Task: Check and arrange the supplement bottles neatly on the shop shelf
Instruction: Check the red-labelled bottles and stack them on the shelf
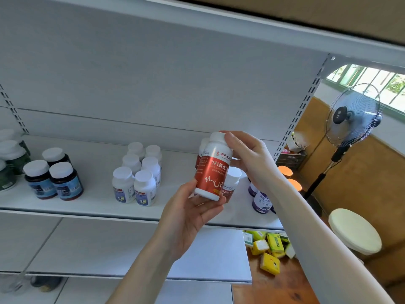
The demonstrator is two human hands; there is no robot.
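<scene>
A white bottle with a red label [211, 170] is held up in front of the white shelf [92, 207], slightly tilted. My left hand [192, 216] cups its base from below, fingers curled round it. My right hand [249, 156] grips its white cap and shoulder from the right. Behind it stand more red-label bottles [232, 183], partly hidden. On the shelf are several white bottles with blue labels [138, 174], three dark bottles with blue labels [52, 174], green bottles [11, 159] at far left and purple-label bottles [260, 200] under my right forearm.
A lower white shelf [208, 255] juts out below. Yellow and green boxes [269, 249] lie on a wooden surface at lower right. A standing fan [350, 119], a cream round stool [355, 231] and orange stools [285, 171] are to the right.
</scene>
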